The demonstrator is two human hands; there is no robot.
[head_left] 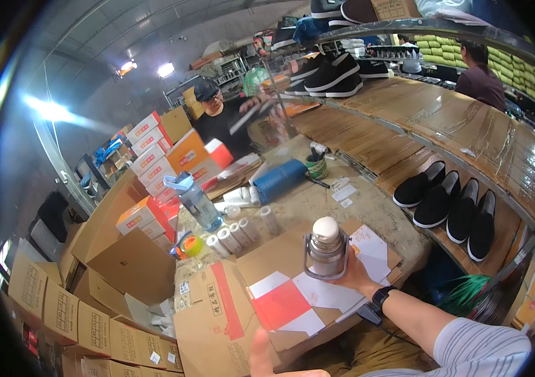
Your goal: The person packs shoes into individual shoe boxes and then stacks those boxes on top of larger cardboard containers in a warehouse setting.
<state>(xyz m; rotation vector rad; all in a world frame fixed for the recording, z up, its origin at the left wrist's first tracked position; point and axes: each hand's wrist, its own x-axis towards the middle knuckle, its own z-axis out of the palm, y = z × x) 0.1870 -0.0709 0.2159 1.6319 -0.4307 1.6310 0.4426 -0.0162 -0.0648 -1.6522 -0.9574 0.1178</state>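
A steel vacuum flask [328, 259] with a round cream-coloured top and a carrying loop stands upright over the flattened cardboard at the table's near side. My right hand [356, 276], with a dark watch on the wrist, is closed around its right side; the fingers behind it are hidden. Whether the flask rests on the cardboard or is lifted I cannot tell. My left hand [262, 357] shows only partly at the lower edge, digits apart, with nothing seen in it. It is nearest to a flat brown carton [201, 323]. A red-and-white box blank [283, 305] lies beside the flask.
On the table are a blue water bottle [199, 204], several white label rolls [239, 232], tape rolls [191, 245] and a blue roll [280, 181]. Shoeboxes [154, 157] are stacked at left, open cartons [126, 267] below. Black shoes [462, 210] line the right shelf. A person [220, 119] works opposite.
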